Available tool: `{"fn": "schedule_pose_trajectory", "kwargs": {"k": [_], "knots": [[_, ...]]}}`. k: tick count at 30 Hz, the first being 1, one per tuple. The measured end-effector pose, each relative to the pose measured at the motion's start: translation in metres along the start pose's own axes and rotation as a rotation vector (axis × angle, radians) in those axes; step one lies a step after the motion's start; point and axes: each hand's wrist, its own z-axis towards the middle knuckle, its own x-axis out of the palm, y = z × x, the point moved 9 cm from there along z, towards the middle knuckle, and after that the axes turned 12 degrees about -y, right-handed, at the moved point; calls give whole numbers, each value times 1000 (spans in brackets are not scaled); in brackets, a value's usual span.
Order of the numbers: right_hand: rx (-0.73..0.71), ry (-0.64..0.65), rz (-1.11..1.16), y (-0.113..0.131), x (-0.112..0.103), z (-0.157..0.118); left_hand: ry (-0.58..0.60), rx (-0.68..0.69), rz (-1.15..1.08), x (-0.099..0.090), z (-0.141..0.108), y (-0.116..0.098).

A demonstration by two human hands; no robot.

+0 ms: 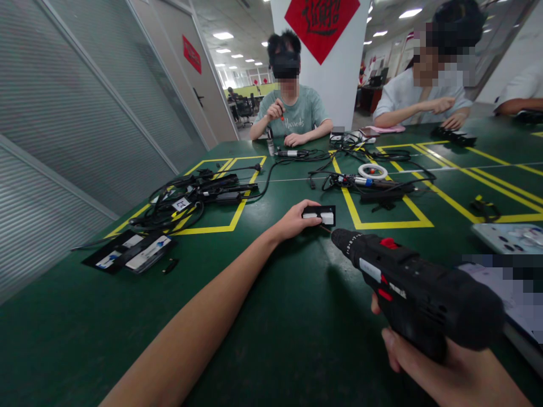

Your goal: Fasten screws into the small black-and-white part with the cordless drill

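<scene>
My right hand (428, 356) is wrapped round the grip of a black cordless drill (407, 277) with red buttons, at the lower right. Its chuck points left and away from me, and a thin bit (326, 229) reaches close to my left hand; whether the tip touches anything cannot be made out. At the centre of the table, my left hand (299, 219) grips a small flat black piece with white blocks (328, 217) by its left side, thumb in front. Part of that piece is hidden behind the fingers.
Tangled black cables and adapters (212, 189) lie left, beside flat black-and-white packets (136, 249). More cables, tools and a white ring (372, 171) lie beyond. A laptop-like device (509, 299) sits right. Two people (292, 107) (424, 107) sit across the green table (254, 339).
</scene>
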Motion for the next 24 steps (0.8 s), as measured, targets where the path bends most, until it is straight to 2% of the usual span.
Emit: {"fn": "schedule_pose_trajectory", "kwargs": {"k": [15,24], "knots": [[-19,5,-17,1,-1,0,-3,0,7,0,0,2],[40,24,24,-6,1,-4,-1,7,6,0,0,2]]}}
